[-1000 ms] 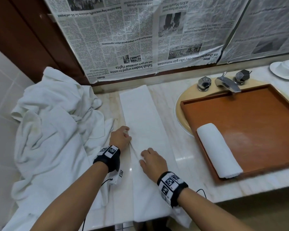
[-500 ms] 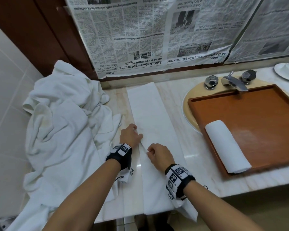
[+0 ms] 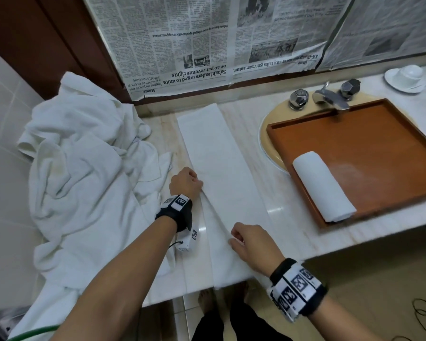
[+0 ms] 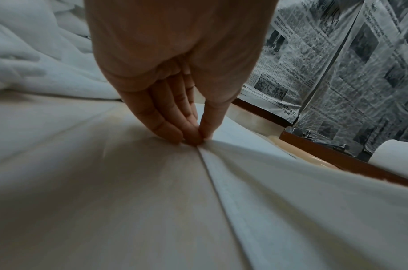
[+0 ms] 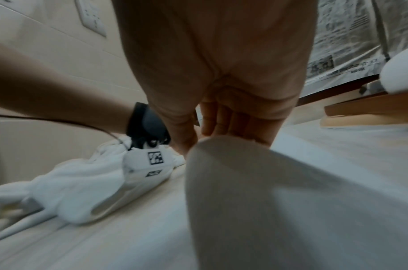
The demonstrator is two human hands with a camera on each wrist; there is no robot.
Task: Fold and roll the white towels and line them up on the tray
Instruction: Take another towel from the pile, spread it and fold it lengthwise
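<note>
- So, the folded towel (image 3: 221, 183) lies as a long narrow strip on the marble table (image 3: 253, 134), just beside the tray (image 3: 391, 153), running from the newspaper-covered wall toward the table's front edge, with its near end at that edge.
- Left hand (image 3: 185, 182) is on the strip's long edge on the side away from the tray. The left wrist view shows the fingers (image 4: 175, 126) and thumb pinched together on the cloth edge, right where a lengthwise crease starts.
- Right hand (image 3: 250, 243) is nearer the front edge than the left, fingers curled. In the right wrist view a lifted flap of the towel (image 5: 244, 182) rises up to the fingertips, so it has hold of that cloth.
- One rolled towel (image 3: 322, 185) already lies on the tray, near its front corner on the strip's side.
- The heap of unfolded towels (image 3: 84, 173) sits on the far side of the strip from the tray.
- Handling guess: it's soft, light and floppy, so it'll sag or shift anywhere it isn't held. Grabbing it along the long edge at two spread points, like now, looks best for keeping the fold straight; rolling should start from one short end, kept tight.
</note>
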